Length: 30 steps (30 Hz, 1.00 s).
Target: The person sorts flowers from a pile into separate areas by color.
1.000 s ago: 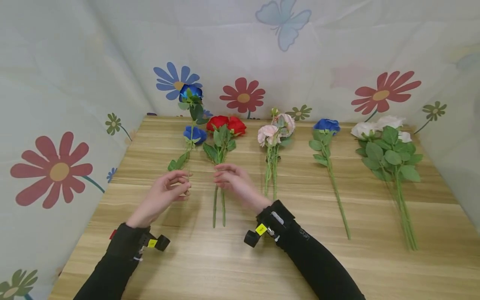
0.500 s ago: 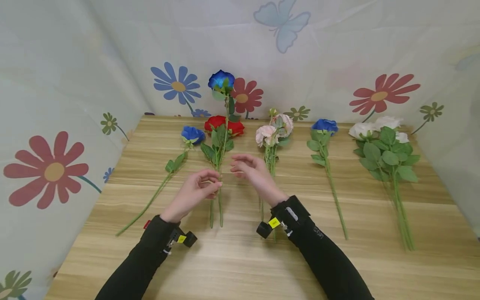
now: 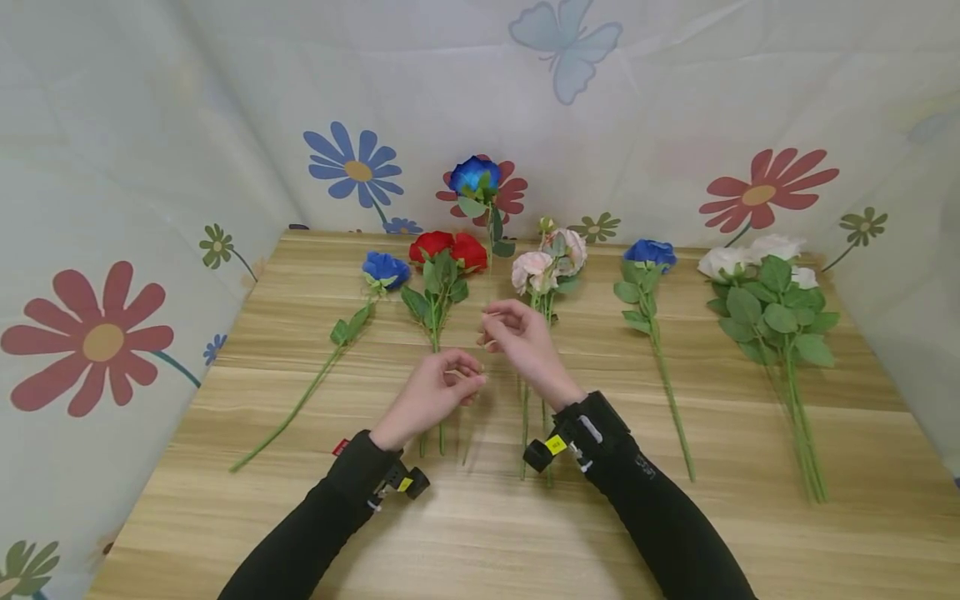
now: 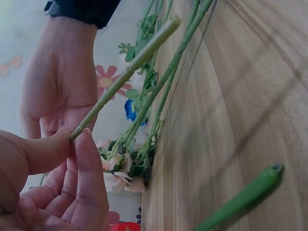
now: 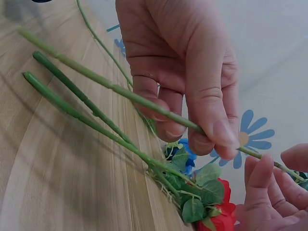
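Observation:
My left hand (image 3: 431, 396) pinches the lower stem of a blue rose (image 3: 476, 177) between thumb and fingers. The rose stands upright, its bloom in front of the back wall and its stem end (image 4: 166, 31) pointing toward me above the table. Just above that pinch is my right hand (image 3: 525, 343). Its bent fingers (image 5: 260, 180) come right to the stem in the right wrist view, and a gap shows between index finger and thumb. Beside the hands lie red roses (image 3: 468, 252), on the left, and pale pink roses (image 3: 534, 271), on the right.
Another blue rose (image 3: 386, 268) lies at the left of the wooden table (image 3: 465, 533). A further blue rose (image 3: 651, 252) and a bunch of white roses (image 3: 723, 261) lie to the right. A flower-printed cloth (image 3: 645, 108) hangs behind the table.
The left hand has carried the blue rose rightward, past the red roses. My right hand has moved right too, its fingers now bent near the stem.

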Motion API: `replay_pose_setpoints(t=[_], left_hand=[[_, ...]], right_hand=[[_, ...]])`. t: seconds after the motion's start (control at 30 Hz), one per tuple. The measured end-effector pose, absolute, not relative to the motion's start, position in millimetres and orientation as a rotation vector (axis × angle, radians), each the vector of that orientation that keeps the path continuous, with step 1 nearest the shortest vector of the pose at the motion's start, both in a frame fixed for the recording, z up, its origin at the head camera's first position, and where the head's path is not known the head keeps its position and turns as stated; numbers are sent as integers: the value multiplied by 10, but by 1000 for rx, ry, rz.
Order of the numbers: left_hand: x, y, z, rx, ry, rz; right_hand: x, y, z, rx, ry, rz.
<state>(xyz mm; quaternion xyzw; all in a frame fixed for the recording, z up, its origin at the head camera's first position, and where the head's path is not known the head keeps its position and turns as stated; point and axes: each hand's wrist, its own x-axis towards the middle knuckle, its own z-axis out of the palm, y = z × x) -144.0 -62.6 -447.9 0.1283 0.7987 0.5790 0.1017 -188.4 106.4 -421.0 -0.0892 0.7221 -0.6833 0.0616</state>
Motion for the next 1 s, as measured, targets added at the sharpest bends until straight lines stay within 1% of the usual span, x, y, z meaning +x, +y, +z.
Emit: replay_pose_setpoints(t=[0.53, 0.7, 1.0], left_hand=[[-1418, -463, -4483, 460, 2573, 1523], [-1393, -459, -4460, 519, 2654, 1457], [-1362, -439, -4404, 553, 2765, 1389]], right_hand=[[-1905, 1209, -4262, -316, 2211, -2101], [-1873, 1303, -4212, -298, 2200, -2082], [-1870, 1557, -4175, -295, 2224, -2043]])
